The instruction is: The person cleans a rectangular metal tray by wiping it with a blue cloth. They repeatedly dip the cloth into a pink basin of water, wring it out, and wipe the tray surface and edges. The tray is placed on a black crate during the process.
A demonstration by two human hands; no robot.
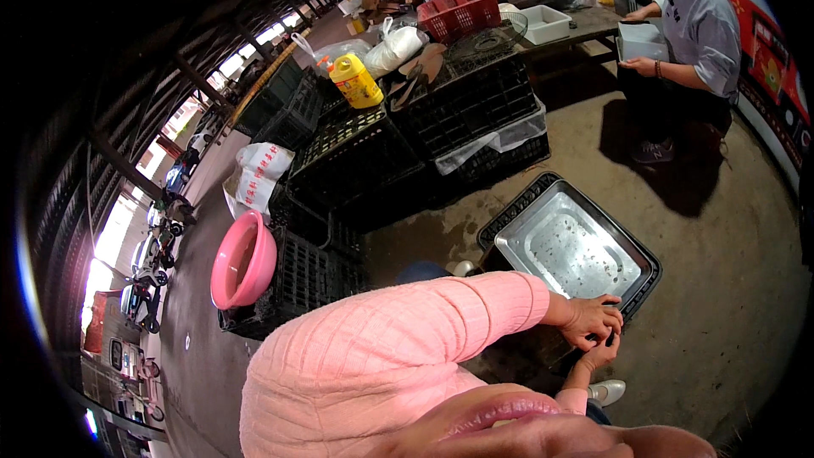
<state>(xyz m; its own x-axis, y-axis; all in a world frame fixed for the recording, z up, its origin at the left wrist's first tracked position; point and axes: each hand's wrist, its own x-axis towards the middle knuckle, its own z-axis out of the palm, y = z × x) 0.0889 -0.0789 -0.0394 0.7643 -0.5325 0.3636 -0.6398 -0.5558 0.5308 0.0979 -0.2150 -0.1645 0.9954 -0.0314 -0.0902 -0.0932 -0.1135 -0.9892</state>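
My left hand (592, 321), in a pink sleeve, is beside the near right corner of a shallow metal tray (564, 242). Its fingers are bent inward. Just below it my right hand (600, 355) is raised to meet it, fingers curled. Something small and dark shows between the two hands, too little of it to name. Wet spots or small bits dot the tray's shiny bottom. The tray rests on a black plastic crate (649, 276), whose rim shows around it.
Black crates (348, 157) are stacked ahead, with a yellow jug (356, 82), white plastic bag (396, 47) and red basket (459, 13) on top. A pink basin (244, 261) leans at left. At far right a person (699, 34) holds a whitish container (642, 41).
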